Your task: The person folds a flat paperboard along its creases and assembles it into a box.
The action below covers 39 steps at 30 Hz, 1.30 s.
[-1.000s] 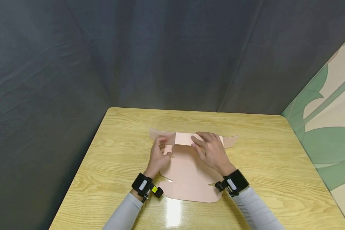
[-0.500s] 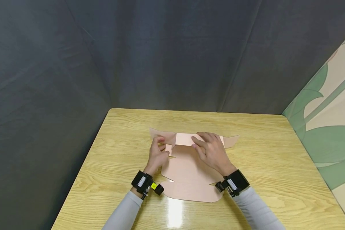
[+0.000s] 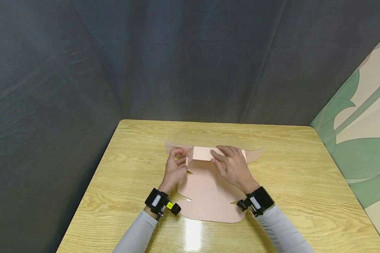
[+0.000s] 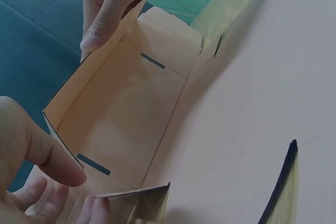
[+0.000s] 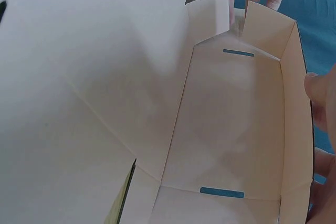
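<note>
A pale pink cardboard box blank [image 3: 209,182] lies partly folded on the table, its far panel raised and bent over toward me. With fingers outside and thumb inside, my right hand [image 3: 235,165] grips the raised far panel [image 4: 100,69]. At the left corner, my left hand [image 3: 174,172] has bent fingers around two flaps. One finger touches the edge of the end flap [image 5: 268,30], while fingertips meet the small side flap [image 5: 210,17], which stands up from the base. Two narrow slots show in the folded wall in both wrist views.
The wood-grain table [image 3: 139,147] extends around the cardboard on all sides. A dark curtain [image 3: 190,63] hangs behind and to the left. Fabric with green leaf patterns [image 3: 361,151] covers the right side. Each wrist wears a black camera [image 3: 158,200].
My left hand has bent the small left flap further inward and upright, so it looks narrower from above. My right hand stays in place on the far panel.
</note>
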Tool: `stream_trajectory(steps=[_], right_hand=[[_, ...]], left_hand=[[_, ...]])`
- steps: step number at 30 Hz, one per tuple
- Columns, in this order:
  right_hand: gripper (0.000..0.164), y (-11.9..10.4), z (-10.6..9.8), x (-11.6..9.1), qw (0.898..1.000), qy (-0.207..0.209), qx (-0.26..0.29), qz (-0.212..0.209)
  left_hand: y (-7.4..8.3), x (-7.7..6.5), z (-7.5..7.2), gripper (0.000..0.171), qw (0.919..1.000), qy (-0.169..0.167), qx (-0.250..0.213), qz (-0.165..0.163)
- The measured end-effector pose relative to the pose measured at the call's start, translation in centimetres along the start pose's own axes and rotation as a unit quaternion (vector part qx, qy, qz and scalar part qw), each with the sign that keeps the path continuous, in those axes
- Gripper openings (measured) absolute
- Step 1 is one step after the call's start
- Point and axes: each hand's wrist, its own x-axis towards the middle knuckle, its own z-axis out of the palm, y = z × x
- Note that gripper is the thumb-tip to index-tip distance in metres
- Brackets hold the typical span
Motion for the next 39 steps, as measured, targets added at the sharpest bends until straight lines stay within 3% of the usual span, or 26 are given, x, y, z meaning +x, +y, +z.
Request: stream_trajectory(steps=[14,23,39], right_hand=[[0.033,0.0,0.1,0.0,1.0,-0.003,0.0,0.006],[0.033,0.0,0.0,0.0,1.0,-0.002,0.0,0.008],[0.033,0.0,0.3,0.0,1.0,0.002,-0.007,0.01]], left_hand=[[0.1,0.1,0.8,0.052,0.9988,-0.04,-0.02,0.021],[0.2,0.1,1.3,0.063,0.9978,-0.062,-0.018,0.012],[-0.5,0.4,2.3,0.052,0.9953,-0.064,0.062,0.038]])
